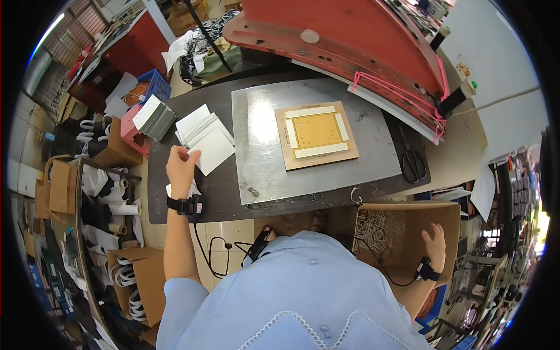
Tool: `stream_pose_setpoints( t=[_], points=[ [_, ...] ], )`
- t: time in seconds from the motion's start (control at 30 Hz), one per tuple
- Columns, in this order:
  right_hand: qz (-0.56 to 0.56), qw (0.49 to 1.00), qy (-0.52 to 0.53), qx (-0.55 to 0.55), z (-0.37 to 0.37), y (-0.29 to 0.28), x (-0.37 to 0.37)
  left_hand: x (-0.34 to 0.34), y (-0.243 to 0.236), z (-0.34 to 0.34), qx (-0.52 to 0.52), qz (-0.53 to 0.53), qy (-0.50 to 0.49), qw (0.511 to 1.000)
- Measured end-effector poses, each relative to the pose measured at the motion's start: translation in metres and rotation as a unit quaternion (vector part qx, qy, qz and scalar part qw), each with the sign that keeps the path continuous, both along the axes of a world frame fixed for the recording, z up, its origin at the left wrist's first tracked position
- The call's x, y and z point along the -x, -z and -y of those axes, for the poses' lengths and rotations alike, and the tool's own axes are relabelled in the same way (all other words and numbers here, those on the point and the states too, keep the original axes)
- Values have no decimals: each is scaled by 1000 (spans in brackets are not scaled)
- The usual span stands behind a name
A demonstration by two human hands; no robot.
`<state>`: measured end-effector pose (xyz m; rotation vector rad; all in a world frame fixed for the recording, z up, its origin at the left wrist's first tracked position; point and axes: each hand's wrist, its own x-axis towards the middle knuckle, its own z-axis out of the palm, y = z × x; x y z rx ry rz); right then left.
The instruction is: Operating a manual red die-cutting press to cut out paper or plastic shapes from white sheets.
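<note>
My left hand is at the near corner of a fanned pile of white square sheets, thumb and fingers closed on the edge of the top sheet. To the right, a metal plate lies on the dark table. On it rests a square wooden die board, with pale strips framing a yellow middle. My right hand hangs over a cardboard box at the table's front right. Its fingers are apart and hold nothing. Thin white scrap frames lie in that box.
A red press machine overhangs the table's far side, with pink cord along it. Black scissors lie at the right edge. A thick stack of sheets stands by a pink stool at the left. Cables hang near my body.
</note>
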<state>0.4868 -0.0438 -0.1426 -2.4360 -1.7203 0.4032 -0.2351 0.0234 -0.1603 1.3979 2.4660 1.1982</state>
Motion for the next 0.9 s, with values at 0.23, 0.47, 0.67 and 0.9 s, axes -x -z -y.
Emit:
stream_pose_setpoints(
  t=[0.23,0.47,0.67,0.9],
  points=[
    [-190,977,-64,-71,-37,-50,90,-27,-66,16,-96,217,65,969],
    [-572,791,-213,46,-91,-55,227,-137,-89,24,-27,348,251,903],
    [-548,795,-253,63,-108,-65,263,-207,-71,13,33,472,334,816],
    [-497,852,-165,9,-181,-51,243,-203,-62,-23,-1,42,352,935]
  ],
)
